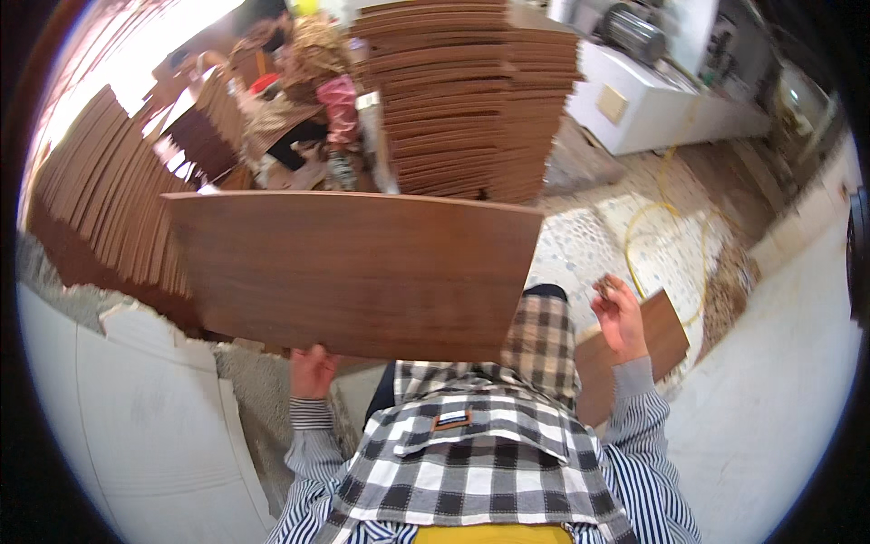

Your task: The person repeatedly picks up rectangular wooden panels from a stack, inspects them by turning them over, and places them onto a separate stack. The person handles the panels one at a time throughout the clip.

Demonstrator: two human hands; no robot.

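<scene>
A wide brown wood-grain board point(353, 272) stands tilted up in front of my body, its broad face towards me. My left hand point(315, 372) grips its lower edge, left of the middle; the fingers behind the board are hidden. Out to the right, apart from the board, is my right hand point(620, 319). Pinched at its fingertips is a small brown crumpled piece point(603, 287), too small to tell what it is. Beneath my right forearm lies a second brown board point(663, 336), partly covered by the arm and apron.
Tall stacks of brown boards point(448, 102) stand straight ahead, with another row of boards point(109, 197) leaning at the left. A white machine with a motor point(635, 34) is at the back right. A yellow hose point(632, 251) curls over the speckled floor point(571, 245). Cloths and a pink bag point(338, 109) lie between stacks.
</scene>
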